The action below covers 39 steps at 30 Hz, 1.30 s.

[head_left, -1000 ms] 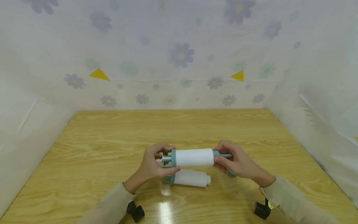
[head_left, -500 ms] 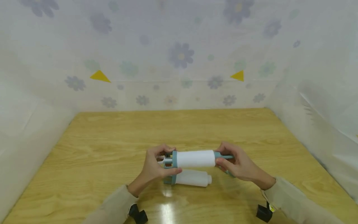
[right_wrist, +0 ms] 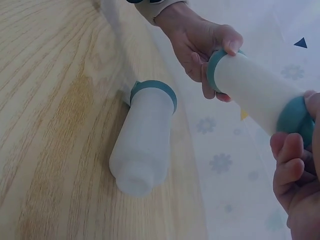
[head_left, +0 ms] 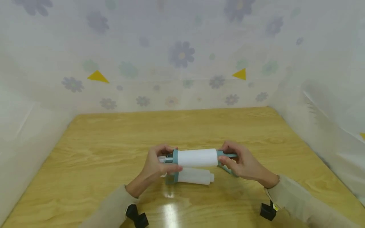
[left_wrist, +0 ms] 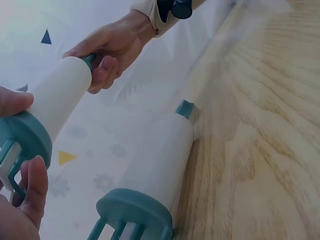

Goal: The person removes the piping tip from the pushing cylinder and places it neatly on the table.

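Observation:
Between both hands a white tube [head_left: 197, 157] is held level above the table. My left hand [head_left: 154, 164] grips its left end, thumb on the teal collar [left_wrist: 30, 140] and fingers about the teal prongs. A white piece shows inside those prongs. At the other end, my right hand [head_left: 242, 161] pinches a teal end piece [head_left: 220, 153] with thumb and fingers; a curved teal strip [head_left: 228, 170] shows below this hand. A second white tube [head_left: 195, 176] with a similar pronged teal collar [left_wrist: 135, 207] lies on the table just nearer the body, its narrow neck [right_wrist: 135, 185] pointing right.
The wood-grain table [head_left: 137, 129] reaches back to a pale flower-printed sheet [head_left: 159, 63] with yellow triangles. Similar sheeting stands along both sides. Black wrist cameras hang at both sleeves [head_left: 299, 198].
Both hands keep their hold on the white tube, nearly in place. The curved teal strip under my right hand has swung and shows more of its length. The second tube stays lying.

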Tool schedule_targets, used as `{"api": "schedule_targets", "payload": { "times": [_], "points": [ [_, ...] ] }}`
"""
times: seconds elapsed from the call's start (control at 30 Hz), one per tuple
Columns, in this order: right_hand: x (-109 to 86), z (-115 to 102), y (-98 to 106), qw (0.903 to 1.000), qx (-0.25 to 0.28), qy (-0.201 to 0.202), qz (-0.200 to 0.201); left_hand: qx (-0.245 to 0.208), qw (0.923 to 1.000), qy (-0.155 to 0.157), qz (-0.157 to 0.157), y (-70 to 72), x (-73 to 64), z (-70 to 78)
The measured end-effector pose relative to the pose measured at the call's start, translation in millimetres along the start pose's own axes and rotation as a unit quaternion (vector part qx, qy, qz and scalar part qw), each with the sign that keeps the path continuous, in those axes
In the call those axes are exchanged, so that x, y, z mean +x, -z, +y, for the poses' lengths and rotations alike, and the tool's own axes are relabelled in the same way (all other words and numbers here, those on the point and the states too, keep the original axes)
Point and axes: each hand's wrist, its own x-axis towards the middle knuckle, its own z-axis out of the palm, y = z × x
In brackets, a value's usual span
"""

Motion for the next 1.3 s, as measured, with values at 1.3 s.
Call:
{"api": "schedule_targets", "payload": {
  "times": [1.3],
  "points": [
    [14.8, -10, -2, 0.937, -0.282, -0.054, -0.199, 0.152, 0.9561, -0.25, -0.015, -2.8, -3.3, -7.8]
  ]
}}
